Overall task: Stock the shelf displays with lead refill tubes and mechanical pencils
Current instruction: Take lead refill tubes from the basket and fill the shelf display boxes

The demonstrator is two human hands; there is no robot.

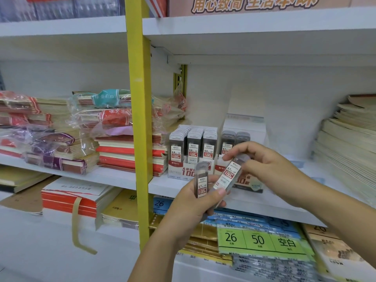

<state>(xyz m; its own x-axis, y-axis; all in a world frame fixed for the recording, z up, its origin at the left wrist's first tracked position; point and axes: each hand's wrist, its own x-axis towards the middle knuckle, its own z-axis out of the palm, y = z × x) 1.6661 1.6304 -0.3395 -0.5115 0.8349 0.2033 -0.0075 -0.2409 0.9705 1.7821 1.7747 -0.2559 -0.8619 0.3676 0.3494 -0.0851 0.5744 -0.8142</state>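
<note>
My left hand point(191, 204) grips a small bunch of grey lead refill tubes; one 0.7 tube point(201, 180) stands upright in it. My right hand point(268, 169) pinches the top end of another 0.7 tube point(228, 176), which tilts down toward the left hand's thumb. Both hands hover in front of the middle shelf. Behind them sits a white display box point(179, 171) packed with rows of 0.5 tubes point(192, 147). To its right a second display box point(247, 184) holds a few 0.7 tubes point(231, 141) and is partly hidden by my hands.
A yellow upright post point(140, 123) splits the shelving. Stacks of wrapped notebooks point(67, 135) fill the middle shelf on the left, and a paper stack point(345, 143) lies at the right. Below are loose-leaf paper packs point(258, 239) and envelopes. The white shelf edge point(264, 212) runs under my hands.
</note>
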